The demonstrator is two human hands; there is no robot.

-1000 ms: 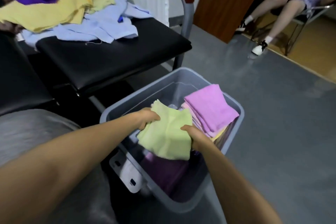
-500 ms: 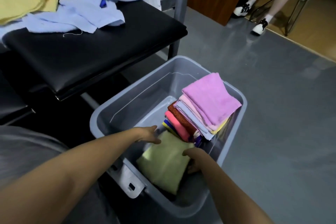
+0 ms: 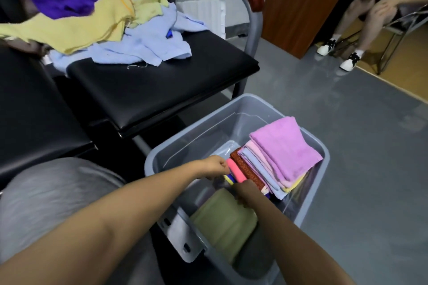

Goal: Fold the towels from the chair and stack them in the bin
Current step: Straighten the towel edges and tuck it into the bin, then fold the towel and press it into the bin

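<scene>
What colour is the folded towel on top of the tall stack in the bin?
Pink-lilac: the top towel on the stack in the grey bin, seen clearly in the head view.

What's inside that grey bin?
In the bin: a leaning towel stack topped by pink, plus a folded green towel. What lies beneath is hidden.

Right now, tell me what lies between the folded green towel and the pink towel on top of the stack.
In the head view, the right hand and the stack's lower towel edges lie between them.
</scene>
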